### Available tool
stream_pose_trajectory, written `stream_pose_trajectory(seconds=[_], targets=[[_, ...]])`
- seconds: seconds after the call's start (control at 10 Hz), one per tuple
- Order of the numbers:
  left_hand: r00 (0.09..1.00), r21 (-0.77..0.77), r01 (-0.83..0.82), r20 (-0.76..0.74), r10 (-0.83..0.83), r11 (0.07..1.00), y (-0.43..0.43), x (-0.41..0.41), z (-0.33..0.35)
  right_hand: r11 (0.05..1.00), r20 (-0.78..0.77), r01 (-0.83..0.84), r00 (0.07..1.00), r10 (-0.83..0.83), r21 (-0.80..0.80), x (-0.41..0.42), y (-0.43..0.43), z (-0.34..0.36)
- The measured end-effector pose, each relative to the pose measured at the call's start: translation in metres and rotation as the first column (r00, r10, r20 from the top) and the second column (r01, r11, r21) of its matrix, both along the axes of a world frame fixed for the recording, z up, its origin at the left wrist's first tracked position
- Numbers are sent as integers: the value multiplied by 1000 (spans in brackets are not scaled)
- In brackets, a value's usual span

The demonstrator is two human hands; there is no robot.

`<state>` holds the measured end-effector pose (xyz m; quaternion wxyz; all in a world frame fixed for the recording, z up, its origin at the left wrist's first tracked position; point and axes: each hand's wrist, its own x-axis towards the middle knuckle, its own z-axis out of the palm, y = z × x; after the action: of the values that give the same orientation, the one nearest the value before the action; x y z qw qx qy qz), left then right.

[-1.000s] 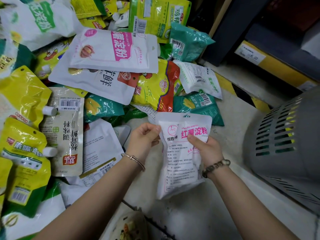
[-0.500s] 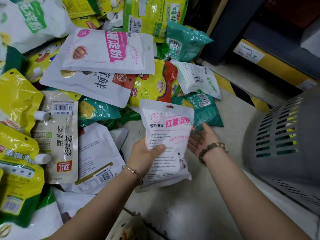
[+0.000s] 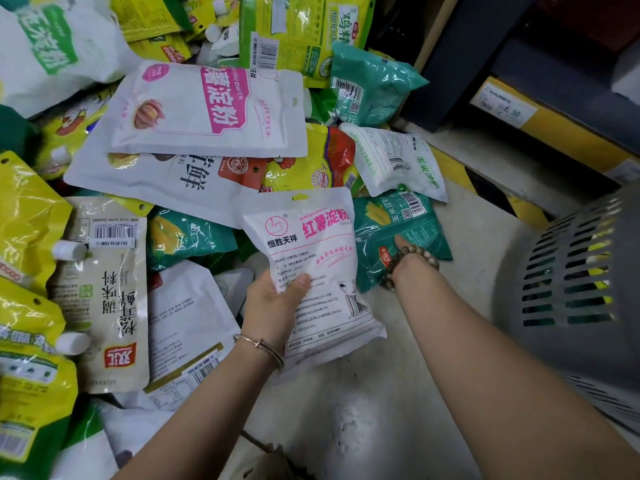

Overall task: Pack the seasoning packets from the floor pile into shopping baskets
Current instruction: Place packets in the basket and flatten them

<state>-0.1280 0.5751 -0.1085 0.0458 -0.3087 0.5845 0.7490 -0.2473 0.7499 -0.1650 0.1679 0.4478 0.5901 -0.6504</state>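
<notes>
There is only one camera. It sits on the person's head and looks forward and down at the floor (image 3: 398,427). It is very near: the left arm (image 3: 207,393) and right arm (image 3: 485,358) stick in from 6 o'clock, and the words on the white packet (image 3: 311,244) in the left hand (image 3: 273,303) are easy to read. The pile of packets (image 3: 194,109) fills 8 to 12 o'clock. The grey basket (image 3: 571,289) is cut off at 3 o'clock. The wide lens bends the edges.

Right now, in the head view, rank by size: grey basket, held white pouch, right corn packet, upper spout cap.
grey basket, near and cropped
held white pouch
right corn packet, partly hidden
upper spout cap
</notes>
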Motion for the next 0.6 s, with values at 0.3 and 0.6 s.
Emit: stream_pose_trajectory(seconds=[0.3,0.6], targets=[[1000,61,23,2,-23,998,-3,-2,8,983,140,-8,990,-18,184,-6,25,16],[993,176,120,1,-122,977,-17,3,33,966,-221,-54,969,112,254,64,45,89]])
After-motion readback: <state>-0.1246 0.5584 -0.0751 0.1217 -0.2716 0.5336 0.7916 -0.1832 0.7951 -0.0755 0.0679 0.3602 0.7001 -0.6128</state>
